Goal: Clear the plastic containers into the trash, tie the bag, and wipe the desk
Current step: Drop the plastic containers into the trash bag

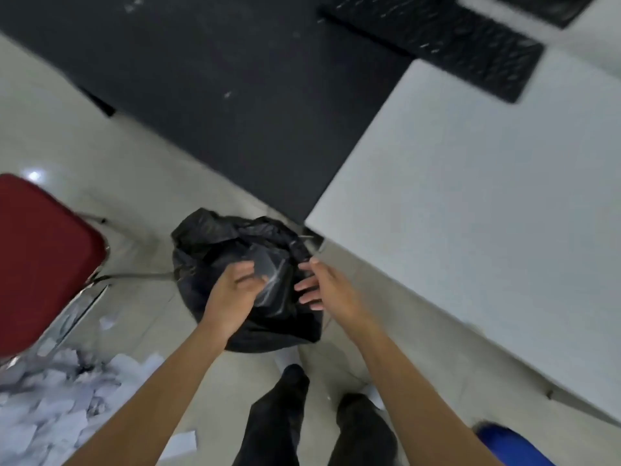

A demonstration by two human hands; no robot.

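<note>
over the mouth of the black trash bag (201,250), the left hand (235,290) seems to grasp a clear plastic container (274,280). the right hand (324,287) hangs released beside it. that hand should spread the bag's rim so the container drops well inside.

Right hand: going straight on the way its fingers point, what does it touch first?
Most likely the clear plastic container in the mouth of the black trash bag, which the left hand grips from the other side. The right hand points its straight fingers at it, though depth is unclear.
</note>
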